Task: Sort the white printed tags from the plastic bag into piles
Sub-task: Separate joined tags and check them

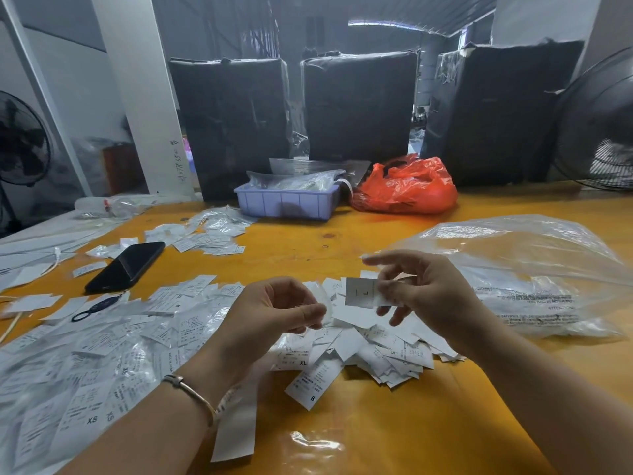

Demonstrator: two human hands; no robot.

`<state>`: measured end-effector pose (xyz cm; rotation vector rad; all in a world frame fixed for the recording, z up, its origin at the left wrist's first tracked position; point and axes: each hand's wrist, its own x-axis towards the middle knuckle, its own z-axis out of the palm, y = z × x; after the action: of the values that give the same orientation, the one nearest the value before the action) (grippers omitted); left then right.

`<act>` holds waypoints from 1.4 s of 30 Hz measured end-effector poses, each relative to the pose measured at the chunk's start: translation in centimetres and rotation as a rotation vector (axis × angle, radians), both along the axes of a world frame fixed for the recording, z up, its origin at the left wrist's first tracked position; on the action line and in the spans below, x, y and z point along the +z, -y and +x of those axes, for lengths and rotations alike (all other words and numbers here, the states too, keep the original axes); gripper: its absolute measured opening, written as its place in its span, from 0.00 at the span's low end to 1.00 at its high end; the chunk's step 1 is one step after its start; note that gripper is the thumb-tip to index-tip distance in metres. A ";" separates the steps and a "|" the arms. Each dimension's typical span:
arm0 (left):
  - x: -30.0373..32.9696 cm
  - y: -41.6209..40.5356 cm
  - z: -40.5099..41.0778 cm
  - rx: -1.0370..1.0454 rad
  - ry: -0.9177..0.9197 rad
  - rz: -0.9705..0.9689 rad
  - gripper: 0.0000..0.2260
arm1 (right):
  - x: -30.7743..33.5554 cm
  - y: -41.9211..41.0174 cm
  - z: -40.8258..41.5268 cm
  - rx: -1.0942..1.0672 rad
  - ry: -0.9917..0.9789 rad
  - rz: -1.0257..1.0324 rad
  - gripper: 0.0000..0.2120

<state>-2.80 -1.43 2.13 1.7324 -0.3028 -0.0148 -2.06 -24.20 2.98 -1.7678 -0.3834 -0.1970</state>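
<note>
My right hand [424, 289] pinches a white tag marked L [361, 292] above a heap of loose white printed tags [370, 347] in the middle of the orange table [359, 430]. My left hand [274, 310], with a bracelet on its wrist, pinches a small clear plastic sleeve [325, 303] just left of that tag. A wide spread of tags and sleeves [96, 354] covers the table's left side. A smaller pile of tags [205, 234] lies farther back. The large clear plastic bag [534, 269] lies open at the right.
A black phone [126, 265] and a dark ring-shaped item [92, 310] lie at the left. A lilac bin [287, 200] holding clear bags and a red plastic bag [407, 190] stand at the back. Black wrapped bundles [359, 104] rise behind them. Fans [599, 121] stand at both sides.
</note>
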 end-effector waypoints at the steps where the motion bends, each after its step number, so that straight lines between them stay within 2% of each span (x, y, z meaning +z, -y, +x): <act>1: 0.0 0.0 0.0 -0.005 0.010 0.006 0.11 | -0.2 -0.1 0.0 -0.004 -0.001 -0.002 0.14; 4: 0.0 0.1 -0.1 -0.037 0.016 0.021 0.04 | -0.6 -0.3 0.2 -0.057 0.020 -0.048 0.16; 8: -0.1 -0.2 -0.1 -0.023 0.038 0.064 0.12 | -0.3 -0.2 0.1 -0.073 0.042 0.006 0.16; 13: -0.1 -0.3 0.1 0.027 0.046 0.020 0.12 | 0.2 0.2 0.1 -0.073 -0.048 0.164 0.20; 19: 0.0 -0.1 0.0 0.028 0.048 0.066 0.01 | 0.1 0.0 0.0 -0.061 -0.071 0.130 0.02; 21: 0.0 -0.1 0.1 0.020 0.046 0.052 0.06 | -0.1 -0.1 0.0 -0.069 -0.047 0.119 0.02; 23: 0.0 -0.1 0.1 -0.001 0.039 0.023 0.07 | 0.0 -0.1 0.0 -0.079 -0.036 0.144 0.03; 27: 0.0 0.0 0.0 0.000 0.082 0.001 0.02 | 0.2 -0.3 -0.1 -0.056 -0.027 0.172 0.07; 31: -0.2 -0.3 0.1 0.025 0.124 0.010 0.06 | 0.2 -0.5 -0.4 -0.050 0.004 0.196 0.13; 36: -0.3 -0.2 0.2 0.019 0.140 0.050 0.01 | 0.5 -0.6 -0.7 -0.036 0.100 0.235 0.15; 40: -0.3 -0.3 0.3 -0.026 0.115 0.040 0.06 | 0.6 -0.5 -0.8 -0.029 0.149 0.244 0.19; 42: -0.3 -0.2 0.2 -0.054 0.120 0.031 0.03 | 0.5 -0.6 -0.8 -0.049 0.177 0.214 0.23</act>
<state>-2.59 -1.18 1.86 1.7592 -0.4401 0.0457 -2.89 -23.64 3.50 -1.5544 -0.4298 -0.4170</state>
